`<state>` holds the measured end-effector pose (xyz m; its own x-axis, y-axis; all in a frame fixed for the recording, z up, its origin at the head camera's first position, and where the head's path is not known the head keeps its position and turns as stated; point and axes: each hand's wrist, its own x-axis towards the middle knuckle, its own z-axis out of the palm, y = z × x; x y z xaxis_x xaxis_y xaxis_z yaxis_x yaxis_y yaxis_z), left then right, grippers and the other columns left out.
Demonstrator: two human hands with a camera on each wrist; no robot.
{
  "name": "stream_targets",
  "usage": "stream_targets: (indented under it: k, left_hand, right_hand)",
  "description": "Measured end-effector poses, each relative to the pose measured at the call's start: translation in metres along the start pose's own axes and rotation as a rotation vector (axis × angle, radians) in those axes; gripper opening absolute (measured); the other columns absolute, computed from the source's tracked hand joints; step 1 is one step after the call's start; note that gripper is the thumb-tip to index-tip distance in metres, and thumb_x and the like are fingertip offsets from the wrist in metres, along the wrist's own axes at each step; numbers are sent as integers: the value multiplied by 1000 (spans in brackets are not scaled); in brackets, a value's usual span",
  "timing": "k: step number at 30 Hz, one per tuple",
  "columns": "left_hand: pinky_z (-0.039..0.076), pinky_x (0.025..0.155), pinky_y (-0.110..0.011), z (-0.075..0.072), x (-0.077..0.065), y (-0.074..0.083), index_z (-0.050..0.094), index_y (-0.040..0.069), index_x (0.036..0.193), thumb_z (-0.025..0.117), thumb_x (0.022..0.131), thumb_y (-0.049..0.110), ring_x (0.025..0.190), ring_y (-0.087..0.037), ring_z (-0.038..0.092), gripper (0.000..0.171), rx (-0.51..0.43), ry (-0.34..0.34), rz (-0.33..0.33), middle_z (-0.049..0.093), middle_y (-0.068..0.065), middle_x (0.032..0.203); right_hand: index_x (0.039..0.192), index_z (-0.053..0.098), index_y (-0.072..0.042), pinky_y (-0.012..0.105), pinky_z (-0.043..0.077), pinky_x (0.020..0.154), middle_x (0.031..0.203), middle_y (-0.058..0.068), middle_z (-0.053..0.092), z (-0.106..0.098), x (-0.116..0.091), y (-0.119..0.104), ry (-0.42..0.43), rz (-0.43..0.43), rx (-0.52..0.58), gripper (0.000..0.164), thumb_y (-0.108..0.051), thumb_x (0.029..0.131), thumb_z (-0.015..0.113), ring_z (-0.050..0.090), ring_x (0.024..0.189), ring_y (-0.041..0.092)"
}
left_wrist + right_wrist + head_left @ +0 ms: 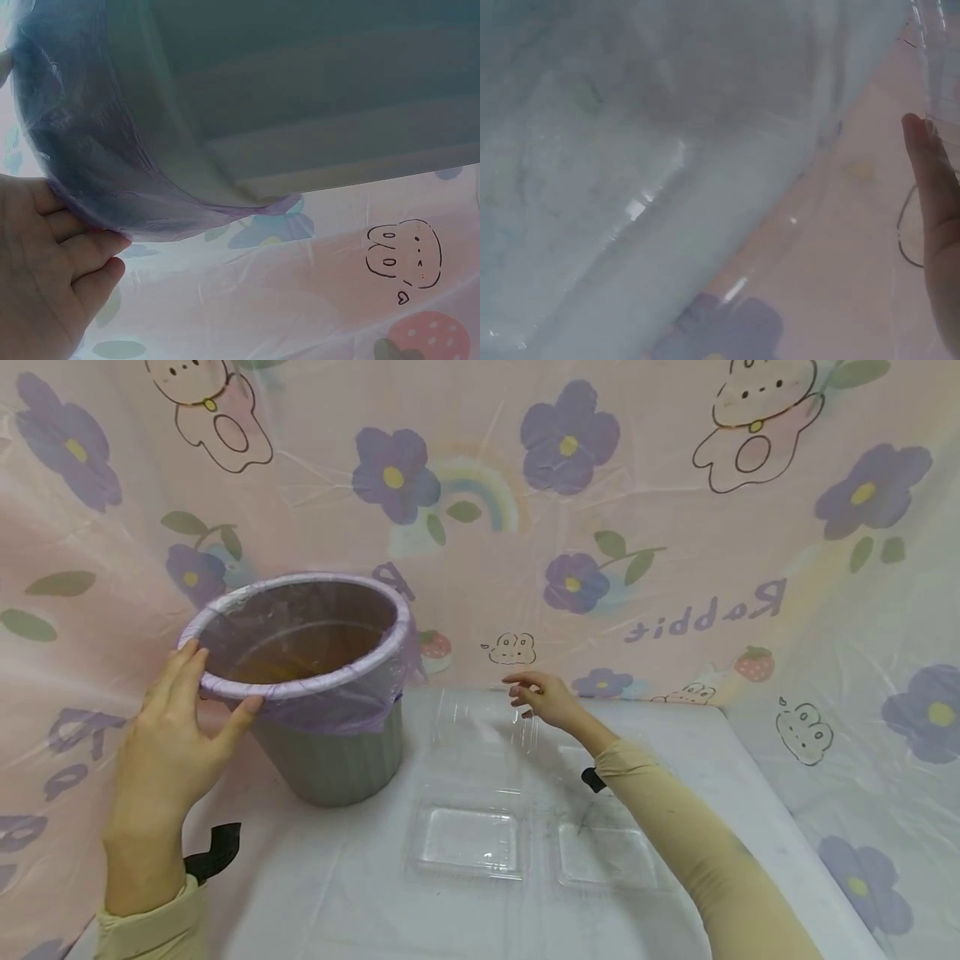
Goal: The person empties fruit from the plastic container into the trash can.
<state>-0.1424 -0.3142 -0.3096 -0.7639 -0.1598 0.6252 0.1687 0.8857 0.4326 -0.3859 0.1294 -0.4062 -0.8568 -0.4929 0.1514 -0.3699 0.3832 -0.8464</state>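
A grey trash bin [330, 764] stands at the left of the white table, lined with a thin purple bag [360, 706] under a lilac rim [330, 681]. My left hand [165, 735] rests on the rim's near left side, thumb in front and fingers along the outside; from below, the left wrist view shows fingertips against the bag. My right hand [551, 700], loosely bent, is at the raised lid [480, 727] of a clear plastic clamshell box [468, 843]. In the right wrist view a fingertip overlaps clear plastic [941, 82]; whether it grips I cannot tell.
Another opened clear clamshell box [607, 856] lies to the right, partly behind the right sleeve [697, 843]. Printed plastic sheeting [465, 577] with flowers and rabbits surrounds the table [330, 885]. Black straps [217, 856] are on both wrists.
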Motion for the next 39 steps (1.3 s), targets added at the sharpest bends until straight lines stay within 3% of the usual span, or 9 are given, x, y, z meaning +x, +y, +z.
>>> stream_targets:
  k: [3,9,24,30,39]
  left_hand:
    - [24,113,-77,1,0,0,37,3,160,66,99,50,154,-43,27,83,-1,1,2,29,-11,170]
    - [23,116,-74,1,1,-1,38,0,159,66,98,50,154,-43,28,83,-4,14,19,30,-13,169]
    - [23,118,-72,1,-1,2,37,2,160,65,99,51,155,-40,26,83,9,0,9,29,-12,170]
    - [23,119,-71,1,0,2,37,3,160,66,99,50,155,-40,27,83,6,8,13,30,-11,170]
    - [23,115,-75,0,-2,3,35,3,161,65,99,51,155,-42,25,84,13,-16,2,27,-10,171]
  right_hand:
    - [140,62,-3,53,63,82,122,30,65,4,-1,8,-24,15,0,33,-7,108,55,70,110,46]
    - [139,62,-1,43,64,75,122,22,70,9,-2,16,-68,5,-131,33,-11,108,56,74,105,34]
    - [132,66,7,30,61,70,107,23,74,16,-2,25,-171,-43,-283,31,1,102,59,74,91,37]
    - [130,67,8,29,60,71,108,21,75,16,-3,24,-174,-34,-340,29,-2,103,61,74,90,34]
    - [143,61,1,39,59,92,132,16,70,13,-8,25,-237,8,-399,40,-13,105,58,71,115,29]
